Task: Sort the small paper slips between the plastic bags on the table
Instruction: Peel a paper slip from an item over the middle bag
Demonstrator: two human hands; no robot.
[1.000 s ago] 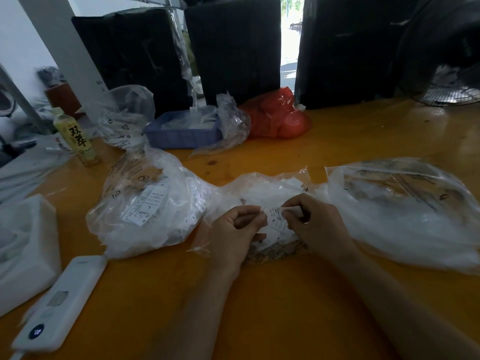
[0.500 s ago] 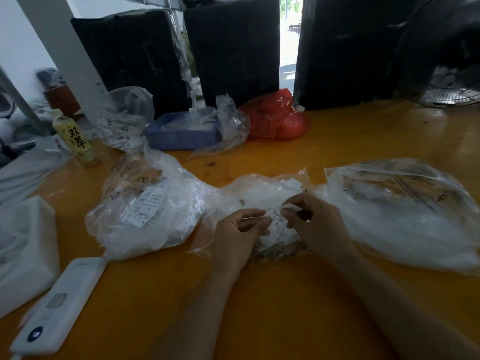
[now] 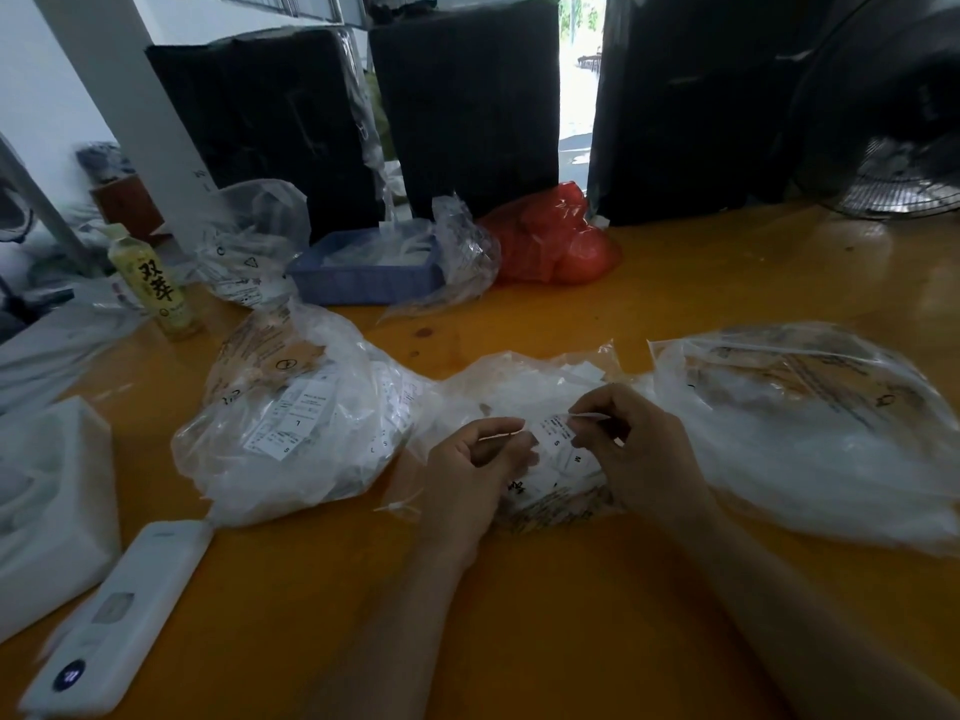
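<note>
A white power bank (image 3: pixel 111 613) lies nearest the viewer, left of the hands. Over the orange table (image 3: pixel 545 615), the left hand (image 3: pixel 475 472) and right hand (image 3: pixel 631 454) meet above the middle bag (image 3: pixel 524 387). Each hand's fingertips pinch thin paper slips (image 3: pixel 561 441), probably raised so the size letters can be read; "S" and "M" are legible between the hands. Left of the middle bag, a fuller left bag (image 3: pixel 291 418) shows slips marked "L" and "S". Right of it lies a flatter right bag (image 3: pixel 810 428), its print too blurred to read. Beyond the middle bag stand a yellow drink bottle (image 3: pixel 156 283) with Chinese characters, a blue tray (image 3: pixel 363 275) and a red bag (image 3: pixel 556 241).
</note>
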